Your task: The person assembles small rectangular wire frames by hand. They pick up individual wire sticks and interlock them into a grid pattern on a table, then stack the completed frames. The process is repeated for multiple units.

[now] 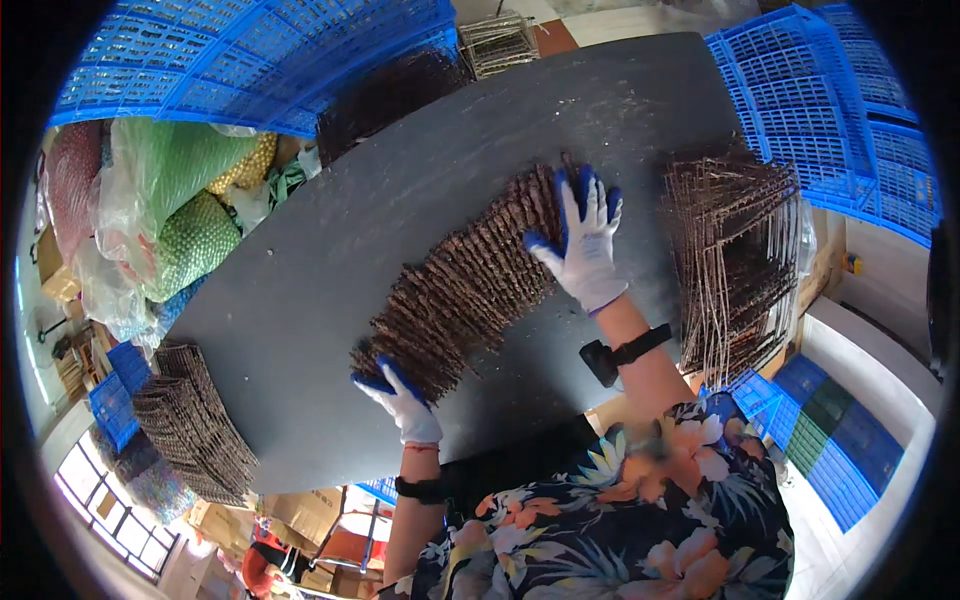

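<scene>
A long, slightly curved row of thin, rough brown rods lies packed side by side across the dark table. My left hand, in a white glove with blue on the palm side, touches the near left end of the row, its thumb and fingers apart. At the far right end my right hand, gloved the same way, lies with fingers stretched and spread against the last rods. The rods' undersides and the tips of some left fingers are hidden.
A tall stack of brown wire-like frames stands on the table's right side. Another brown stack sits at the left edge. Blue plastic crates rise behind the table, more blue crates at the right. Bulging bags lie far left.
</scene>
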`<act>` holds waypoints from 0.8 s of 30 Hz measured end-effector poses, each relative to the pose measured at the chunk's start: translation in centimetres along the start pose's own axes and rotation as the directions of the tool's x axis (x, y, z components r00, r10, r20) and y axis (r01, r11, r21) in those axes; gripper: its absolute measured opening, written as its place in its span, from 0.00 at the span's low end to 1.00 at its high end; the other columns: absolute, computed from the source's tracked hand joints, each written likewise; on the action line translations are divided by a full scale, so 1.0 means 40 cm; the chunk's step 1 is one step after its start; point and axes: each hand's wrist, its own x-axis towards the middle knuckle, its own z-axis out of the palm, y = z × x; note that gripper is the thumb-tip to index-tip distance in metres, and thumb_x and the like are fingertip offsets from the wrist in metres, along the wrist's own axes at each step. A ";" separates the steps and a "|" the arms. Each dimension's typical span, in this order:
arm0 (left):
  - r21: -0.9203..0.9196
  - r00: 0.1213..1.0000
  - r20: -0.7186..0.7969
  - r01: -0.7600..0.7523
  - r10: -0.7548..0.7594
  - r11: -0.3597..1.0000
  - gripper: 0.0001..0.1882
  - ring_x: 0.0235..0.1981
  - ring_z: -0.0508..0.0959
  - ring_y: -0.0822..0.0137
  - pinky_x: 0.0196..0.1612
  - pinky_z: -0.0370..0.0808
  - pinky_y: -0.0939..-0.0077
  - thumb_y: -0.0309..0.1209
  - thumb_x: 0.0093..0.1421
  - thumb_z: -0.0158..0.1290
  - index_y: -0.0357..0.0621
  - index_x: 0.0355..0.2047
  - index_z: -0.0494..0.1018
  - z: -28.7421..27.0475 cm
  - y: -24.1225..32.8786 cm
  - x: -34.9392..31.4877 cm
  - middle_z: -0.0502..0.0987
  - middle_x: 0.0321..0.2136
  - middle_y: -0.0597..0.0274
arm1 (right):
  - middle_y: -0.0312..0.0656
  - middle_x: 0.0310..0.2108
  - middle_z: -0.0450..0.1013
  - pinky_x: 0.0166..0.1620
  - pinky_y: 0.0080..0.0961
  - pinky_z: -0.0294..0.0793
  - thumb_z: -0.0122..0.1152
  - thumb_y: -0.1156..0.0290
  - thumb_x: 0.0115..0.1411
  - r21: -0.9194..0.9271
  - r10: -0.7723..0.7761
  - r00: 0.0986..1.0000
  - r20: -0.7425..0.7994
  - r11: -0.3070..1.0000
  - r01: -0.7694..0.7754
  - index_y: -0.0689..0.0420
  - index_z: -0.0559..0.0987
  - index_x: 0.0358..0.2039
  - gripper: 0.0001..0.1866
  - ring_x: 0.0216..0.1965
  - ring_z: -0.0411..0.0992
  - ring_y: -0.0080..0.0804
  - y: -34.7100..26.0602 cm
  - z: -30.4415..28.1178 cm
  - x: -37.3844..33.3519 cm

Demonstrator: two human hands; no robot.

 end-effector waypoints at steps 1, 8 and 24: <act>0.011 0.999 -0.003 -0.033 0.033 0.999 0.47 0.69 0.53 0.60 0.70 0.52 0.63 0.45 0.69 0.49 0.47 0.72 0.28 0.029 0.014 0.004 0.46 0.71 0.55 | 0.65 0.69 0.43 0.68 0.65 0.28 0.54 0.29 0.53 0.004 -0.008 1.000 0.012 1.000 0.008 0.48 0.50 0.72 0.54 0.70 0.41 0.64 -0.023 -0.002 -0.002; 0.136 0.984 0.130 -0.142 0.125 0.980 0.64 0.71 0.44 0.44 0.71 0.42 0.50 0.51 0.50 0.68 0.40 0.71 0.35 0.330 0.151 0.007 0.41 0.69 0.36 | 0.65 0.70 0.43 0.69 0.63 0.28 0.58 0.32 0.52 -0.021 -0.018 0.992 0.128 1.000 0.021 0.45 0.50 0.72 0.54 0.71 0.41 0.63 -0.066 -0.004 0.015; 0.036 0.869 0.493 -0.058 0.033 0.998 0.46 0.68 0.56 0.56 0.68 0.55 0.66 0.44 0.64 0.57 0.40 0.71 0.44 0.508 0.387 -0.036 0.51 0.69 0.48 | 0.48 0.64 0.62 0.69 0.50 0.48 0.59 0.63 0.59 0.123 -0.071 0.973 -0.218 0.987 0.099 0.49 0.64 0.65 0.33 0.65 0.58 0.48 0.165 -0.079 0.211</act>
